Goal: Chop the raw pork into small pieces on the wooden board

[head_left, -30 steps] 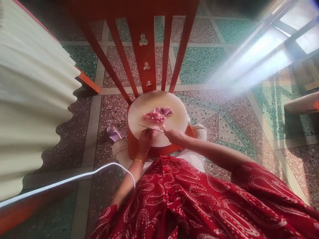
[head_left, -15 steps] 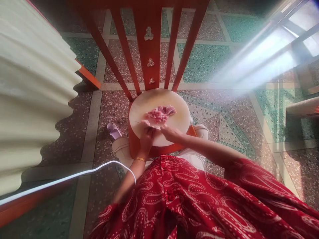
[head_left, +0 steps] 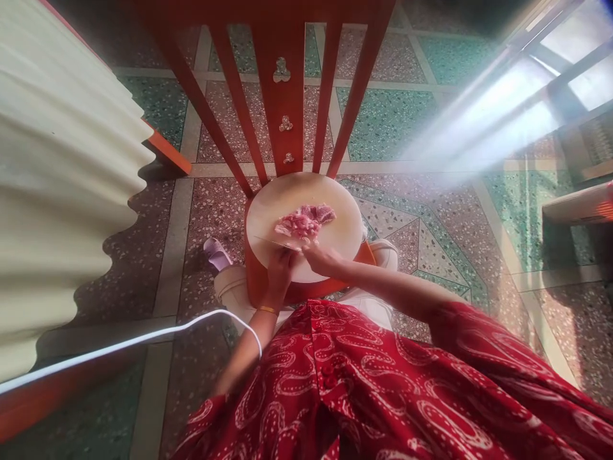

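Observation:
Raw pinkish-red meat [head_left: 306, 220] lies in a heap on a round, pale cutting board [head_left: 342, 198]. Just in front of it, a thin knife [head_left: 271, 242] slants with its narrow tip pointing left. Its other end runs into my right hand [head_left: 322, 259], which is closed at the near side of the board, with small meat bits at its fingertips. Under the blade, the fingers of my left hand [head_left: 280, 267] are curled and dark in shadow; what they pinch is hidden. A gold bangle [head_left: 268, 310] circles my left wrist.
The board rests on the seat of a reddish wooden chair [head_left: 278, 115] with a slatted back. A pale wavy cloth [head_left: 62, 191] hangs at left. One white cable [head_left: 143, 338] crosses my left forearm. A lilac slipper [head_left: 218, 253] shows beside the chair on the terrazzo floor [head_left: 393, 121].
My right hand has shifted slightly left and nearer to me. More of the thin blade shows at left. The meat bit near my left fingertips now lies closer to the heap.

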A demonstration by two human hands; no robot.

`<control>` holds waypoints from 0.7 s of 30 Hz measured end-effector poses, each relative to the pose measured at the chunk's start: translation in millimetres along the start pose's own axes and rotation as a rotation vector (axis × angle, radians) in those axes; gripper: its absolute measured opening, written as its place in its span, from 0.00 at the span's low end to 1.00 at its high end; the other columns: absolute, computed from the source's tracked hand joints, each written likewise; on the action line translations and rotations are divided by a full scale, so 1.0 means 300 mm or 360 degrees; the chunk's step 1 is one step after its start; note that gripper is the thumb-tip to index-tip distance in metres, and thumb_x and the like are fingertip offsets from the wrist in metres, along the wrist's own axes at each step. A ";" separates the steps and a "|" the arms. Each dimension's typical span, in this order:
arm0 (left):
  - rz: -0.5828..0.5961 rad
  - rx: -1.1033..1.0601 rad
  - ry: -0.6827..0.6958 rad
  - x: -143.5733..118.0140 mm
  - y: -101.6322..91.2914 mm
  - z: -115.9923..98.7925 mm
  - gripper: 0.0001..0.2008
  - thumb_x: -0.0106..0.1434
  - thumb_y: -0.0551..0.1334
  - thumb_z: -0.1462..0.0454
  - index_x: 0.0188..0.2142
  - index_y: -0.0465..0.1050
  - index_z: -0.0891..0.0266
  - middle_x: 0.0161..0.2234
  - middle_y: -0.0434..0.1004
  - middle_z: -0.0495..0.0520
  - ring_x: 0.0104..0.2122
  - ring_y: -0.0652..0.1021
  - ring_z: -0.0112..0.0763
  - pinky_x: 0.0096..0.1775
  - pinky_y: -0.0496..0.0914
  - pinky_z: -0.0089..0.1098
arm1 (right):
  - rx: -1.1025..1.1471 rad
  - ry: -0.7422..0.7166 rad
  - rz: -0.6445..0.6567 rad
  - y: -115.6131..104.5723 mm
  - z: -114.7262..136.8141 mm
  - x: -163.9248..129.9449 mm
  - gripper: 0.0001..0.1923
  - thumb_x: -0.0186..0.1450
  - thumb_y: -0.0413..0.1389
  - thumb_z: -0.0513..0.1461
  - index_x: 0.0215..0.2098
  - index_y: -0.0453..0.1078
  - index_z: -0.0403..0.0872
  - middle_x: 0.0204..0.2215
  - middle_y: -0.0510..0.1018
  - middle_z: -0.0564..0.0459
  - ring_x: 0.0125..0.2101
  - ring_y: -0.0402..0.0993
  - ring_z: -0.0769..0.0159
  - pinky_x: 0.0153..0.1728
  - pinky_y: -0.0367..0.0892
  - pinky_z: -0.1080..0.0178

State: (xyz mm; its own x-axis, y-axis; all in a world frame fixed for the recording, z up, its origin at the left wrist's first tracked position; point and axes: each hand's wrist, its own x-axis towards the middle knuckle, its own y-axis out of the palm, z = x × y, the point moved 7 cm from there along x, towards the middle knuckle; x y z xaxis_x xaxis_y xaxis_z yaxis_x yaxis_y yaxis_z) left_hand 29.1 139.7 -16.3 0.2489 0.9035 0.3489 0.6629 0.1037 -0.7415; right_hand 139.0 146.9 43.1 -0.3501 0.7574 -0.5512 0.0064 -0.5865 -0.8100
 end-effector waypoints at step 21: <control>-0.0111 0.0068 0.0008 -0.003 -0.014 -0.004 0.10 0.66 0.54 0.62 0.38 0.72 0.62 0.38 0.75 0.58 0.40 0.74 0.37 0.43 0.69 0.38 | 0.0021 0.0063 0.0051 0.025 -0.053 -0.062 0.16 0.67 0.45 0.34 0.52 0.62 0.43 0.38 0.77 0.41 0.37 0.76 0.57 0.33 0.69 0.62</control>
State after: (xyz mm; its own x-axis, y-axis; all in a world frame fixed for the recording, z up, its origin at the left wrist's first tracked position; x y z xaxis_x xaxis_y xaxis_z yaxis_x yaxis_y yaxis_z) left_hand 27.0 137.9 -12.7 0.2067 0.8914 0.4034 0.6480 0.1843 -0.7390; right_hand 160.5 132.9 44.1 -0.3125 0.7488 -0.5845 0.0048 -0.6141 -0.7892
